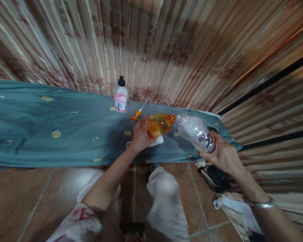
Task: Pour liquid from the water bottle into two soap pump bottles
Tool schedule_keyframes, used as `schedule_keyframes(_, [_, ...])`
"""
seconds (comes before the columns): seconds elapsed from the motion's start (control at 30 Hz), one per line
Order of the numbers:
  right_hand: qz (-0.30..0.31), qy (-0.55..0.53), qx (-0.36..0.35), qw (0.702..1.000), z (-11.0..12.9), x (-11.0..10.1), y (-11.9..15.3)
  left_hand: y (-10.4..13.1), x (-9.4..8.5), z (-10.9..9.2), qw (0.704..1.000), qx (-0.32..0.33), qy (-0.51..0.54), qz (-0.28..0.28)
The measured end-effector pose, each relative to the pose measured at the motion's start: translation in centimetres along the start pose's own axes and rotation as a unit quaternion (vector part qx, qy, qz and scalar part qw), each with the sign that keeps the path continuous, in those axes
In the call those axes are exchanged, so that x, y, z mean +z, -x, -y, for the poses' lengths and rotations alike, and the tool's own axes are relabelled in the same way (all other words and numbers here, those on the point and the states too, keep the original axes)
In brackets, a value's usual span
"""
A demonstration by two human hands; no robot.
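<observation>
My left hand (pixel 140 135) is wrapped round an orange bottle (pixel 161 124), tilted with its open mouth to the right. My right hand (pixel 223 151) grips a clear plastic bottle (pixel 195 131) with a dark-lettered label, its open mouth tilted up and left. The two mouths meet or nearly meet; whether liquid passes between them is too small to tell. An orange pump top (pixel 135 115) lies on the cloth just behind my left hand. Beyond it stands a clear bottle with a pink label and black cap (pixel 121 95). White paper (pixel 157 141) lies beneath the orange bottle.
A teal patterned cloth (pixel 75 134) covers the long table. Behind it hangs a pleated curtain (pixel 141 50). A black bag (pixel 214 178) and white fabric (pixel 232 208) sit on the right below the table edge. My legs are over the tiled floor (pixel 22 195).
</observation>
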State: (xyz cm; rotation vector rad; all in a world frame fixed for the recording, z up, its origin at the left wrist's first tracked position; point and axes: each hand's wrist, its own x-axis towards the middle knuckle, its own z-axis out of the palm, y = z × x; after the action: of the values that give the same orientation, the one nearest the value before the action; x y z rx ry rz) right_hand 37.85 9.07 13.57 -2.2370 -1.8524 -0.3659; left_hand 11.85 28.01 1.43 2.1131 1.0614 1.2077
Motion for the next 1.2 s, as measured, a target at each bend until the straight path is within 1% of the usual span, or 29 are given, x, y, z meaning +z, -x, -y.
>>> schedule_keyframes(0.3, [0.010,0.007,0.009,1.000,0.0,-0.6,0.0,0.0,-0.1,-0.2,1.000,-0.003,-0.002,0.005])
schedule_keyframes(0.63, [0.000,0.014,-0.007,1.000,-0.5,-0.7,-0.2,0.0,-0.1,0.0,1.000,-0.001,-0.002,0.012])
schedule_keyframes(0.87, [0.009,0.009,-0.006,1.000,-0.4,-1.0,-0.3,0.0,-0.1,-0.1,1.000,-0.005,-0.007,0.009])
schedule_keyframes(1.2, [0.018,0.002,-0.026,0.999,-0.5,-1.6,-0.3,0.0,-0.1,-0.1,1.000,-0.002,0.002,0.013])
